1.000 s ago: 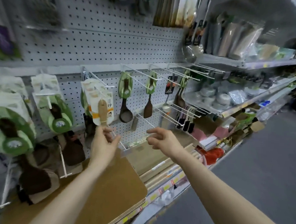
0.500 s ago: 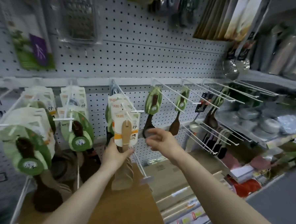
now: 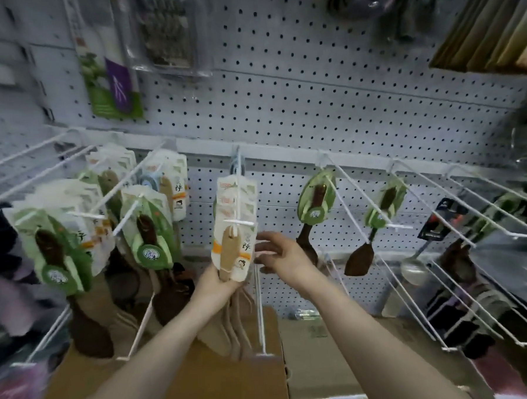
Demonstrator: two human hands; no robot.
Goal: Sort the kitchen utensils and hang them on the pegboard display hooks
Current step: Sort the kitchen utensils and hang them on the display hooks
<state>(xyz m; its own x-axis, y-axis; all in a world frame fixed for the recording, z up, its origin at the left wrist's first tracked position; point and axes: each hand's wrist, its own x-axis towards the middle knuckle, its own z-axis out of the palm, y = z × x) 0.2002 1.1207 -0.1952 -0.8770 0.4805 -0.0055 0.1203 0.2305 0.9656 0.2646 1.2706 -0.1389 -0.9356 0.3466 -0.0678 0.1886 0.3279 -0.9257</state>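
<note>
White pegboard (image 3: pixel 312 105) fills the wall; its hook (image 3: pixel 238 222) pokes out toward us; wooden spatula (image 3: pixel 230 253) stands up and down, top at the hook tip, straight above the left hand (image 3: pixel 213 286), grip clamped on it; right hand (image 3: pixel 285 254) beside, fingers loose.

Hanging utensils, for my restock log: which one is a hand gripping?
The pale wooden spatula on the white-and-orange card, in the left hand; neighbouring utensils have dark handles on green cards.
</note>
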